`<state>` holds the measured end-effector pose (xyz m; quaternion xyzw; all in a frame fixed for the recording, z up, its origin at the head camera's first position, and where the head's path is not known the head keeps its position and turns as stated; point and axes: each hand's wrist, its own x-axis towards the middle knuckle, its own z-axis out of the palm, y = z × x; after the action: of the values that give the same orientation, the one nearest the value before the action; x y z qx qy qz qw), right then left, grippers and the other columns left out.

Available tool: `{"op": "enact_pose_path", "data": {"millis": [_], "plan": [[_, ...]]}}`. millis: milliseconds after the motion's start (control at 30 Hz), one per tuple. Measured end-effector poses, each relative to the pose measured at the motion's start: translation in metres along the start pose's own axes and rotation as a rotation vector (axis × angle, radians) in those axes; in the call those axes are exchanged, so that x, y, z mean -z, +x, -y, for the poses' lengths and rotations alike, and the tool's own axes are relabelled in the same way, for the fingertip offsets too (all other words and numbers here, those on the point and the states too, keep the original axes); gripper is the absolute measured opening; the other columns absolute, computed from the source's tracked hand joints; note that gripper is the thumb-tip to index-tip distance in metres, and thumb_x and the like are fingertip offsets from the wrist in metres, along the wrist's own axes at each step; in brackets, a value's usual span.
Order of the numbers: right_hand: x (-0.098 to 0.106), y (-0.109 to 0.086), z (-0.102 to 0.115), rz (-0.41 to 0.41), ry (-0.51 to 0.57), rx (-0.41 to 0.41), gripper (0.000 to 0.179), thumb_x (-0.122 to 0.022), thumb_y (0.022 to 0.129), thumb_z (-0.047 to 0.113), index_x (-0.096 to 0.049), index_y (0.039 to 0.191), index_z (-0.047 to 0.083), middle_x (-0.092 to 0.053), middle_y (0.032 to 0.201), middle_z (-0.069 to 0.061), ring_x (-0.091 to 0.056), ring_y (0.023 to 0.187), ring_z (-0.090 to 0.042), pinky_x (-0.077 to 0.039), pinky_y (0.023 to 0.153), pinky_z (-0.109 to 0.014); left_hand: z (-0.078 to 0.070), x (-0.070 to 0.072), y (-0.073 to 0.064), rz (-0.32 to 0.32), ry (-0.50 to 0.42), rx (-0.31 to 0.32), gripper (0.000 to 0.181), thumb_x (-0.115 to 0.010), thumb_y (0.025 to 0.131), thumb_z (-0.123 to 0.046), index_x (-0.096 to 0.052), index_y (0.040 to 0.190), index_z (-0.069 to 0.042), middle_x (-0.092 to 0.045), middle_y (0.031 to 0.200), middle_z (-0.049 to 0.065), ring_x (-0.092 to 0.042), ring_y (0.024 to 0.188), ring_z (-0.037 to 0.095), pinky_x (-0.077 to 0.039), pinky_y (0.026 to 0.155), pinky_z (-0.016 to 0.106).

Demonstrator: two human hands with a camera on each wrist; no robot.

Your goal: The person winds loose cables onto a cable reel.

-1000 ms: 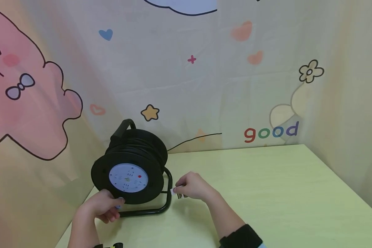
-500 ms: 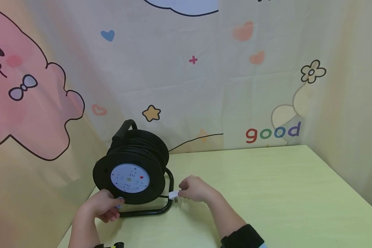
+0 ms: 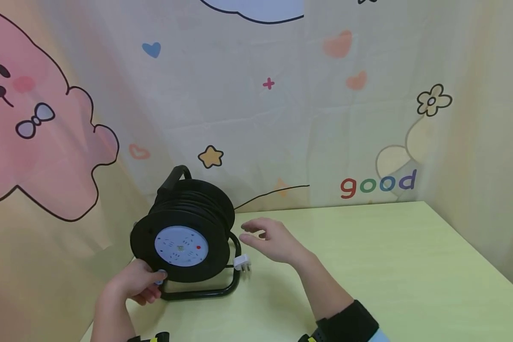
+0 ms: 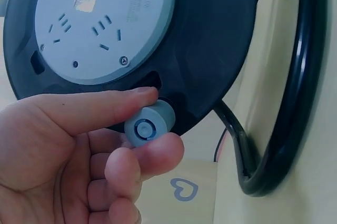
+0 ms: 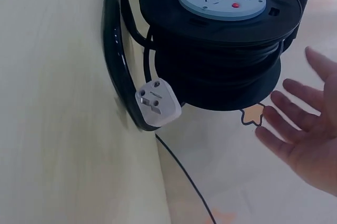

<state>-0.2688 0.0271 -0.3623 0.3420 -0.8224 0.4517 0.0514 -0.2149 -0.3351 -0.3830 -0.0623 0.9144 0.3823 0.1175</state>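
Note:
A black cable reel (image 3: 184, 204) with a pale round socket panel (image 3: 181, 246) stands at the left of the table. At the lower rim of its disc, my left hand (image 3: 134, 282) pinches a small light-blue knob (image 4: 150, 122) between thumb and index finger. The white three-pin plug (image 3: 242, 262) rests at the right side of the reel's tube frame (image 5: 118, 45), its pins showing in the right wrist view. Above and right of the plug, my right hand (image 3: 275, 240) is apart from it, fingers spread and holding nothing. Black cable (image 5: 216, 66) is wound round the drum.
The pale green table (image 3: 346, 266) reaches to the right of the reel. Behind it hangs a printed curtain (image 3: 256, 118) with hearts, a star and the word "good". A carry handle (image 3: 173, 178) tops the reel.
My right hand has let go of the plug and moved up, its fingers opening. The plug now stays by the frame. My left hand keeps its pinch on the knob.

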Motion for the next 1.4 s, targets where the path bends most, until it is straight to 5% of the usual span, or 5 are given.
{"op": "enact_pose_path", "data": {"millis": [333, 700, 933, 1167, 1400], "plan": [[-0.008, 0.011, -0.004, -0.156, 0.109, 0.12, 0.067, -0.064, 0.09, 0.044, -0.03, 0.147, 0.03, -0.032, 0.146, 0.007, -0.029, 0.131, -0.012, -0.032, 0.104, -0.049, 0.002, 0.021, -0.006, -0.06, 0.005, 0.0, 0.032, -0.062, 0.093, -0.026, -0.063, 0.083, 0.003, -0.063, 0.064, 0.009, -0.059, 0.056, 0.021, -0.053, 0.055, 0.035], [-0.044, 0.009, -0.03, -0.115, 0.247, -0.077, 0.084, -0.063, 0.089, 0.048, -0.008, 0.152, 0.034, -0.014, 0.155, 0.009, -0.019, 0.137, -0.016, -0.025, 0.106, -0.055, -0.006, 0.04, -0.022, -0.217, 0.033, -0.086, 0.041, -0.059, 0.094, -0.036, -0.065, 0.078, 0.001, -0.066, 0.066, 0.007, -0.061, 0.059, 0.021, -0.054, 0.058, 0.033], [-0.048, 0.013, -0.032, -0.115, 0.273, -0.093, 0.089, -0.066, 0.087, 0.047, -0.005, 0.152, 0.034, -0.01, 0.155, 0.013, -0.018, 0.137, -0.016, -0.024, 0.107, -0.056, -0.019, 0.047, -0.031, -0.318, 0.019, -0.07, 0.046, -0.057, 0.094, -0.045, -0.069, 0.081, -0.002, -0.067, 0.068, 0.003, -0.063, 0.065, 0.018, -0.05, 0.066, 0.034], [-0.046, 0.017, -0.02, -0.1, 0.322, -0.098, 0.092, -0.067, 0.087, 0.045, -0.004, 0.153, 0.026, -0.01, 0.156, 0.008, -0.017, 0.138, -0.017, -0.022, 0.109, -0.053, -0.034, 0.045, -0.039, -0.468, 0.044, -0.12, 0.054, -0.054, 0.092, -0.056, -0.072, 0.083, -0.006, -0.068, 0.068, 0.0, -0.063, 0.068, 0.015, -0.047, 0.068, 0.035], [-0.036, 0.015, 0.016, -0.093, 0.384, -0.077, 0.086, -0.064, 0.092, 0.033, -0.006, 0.153, 0.015, -0.01, 0.157, -0.007, -0.014, 0.139, -0.024, -0.021, 0.109, -0.054, -0.048, 0.038, -0.047, -0.571, -0.037, -0.213, 0.055, -0.058, 0.09, -0.054, -0.07, 0.098, -0.001, -0.071, 0.076, 0.002, -0.067, 0.07, 0.014, -0.05, 0.071, 0.032]]}}
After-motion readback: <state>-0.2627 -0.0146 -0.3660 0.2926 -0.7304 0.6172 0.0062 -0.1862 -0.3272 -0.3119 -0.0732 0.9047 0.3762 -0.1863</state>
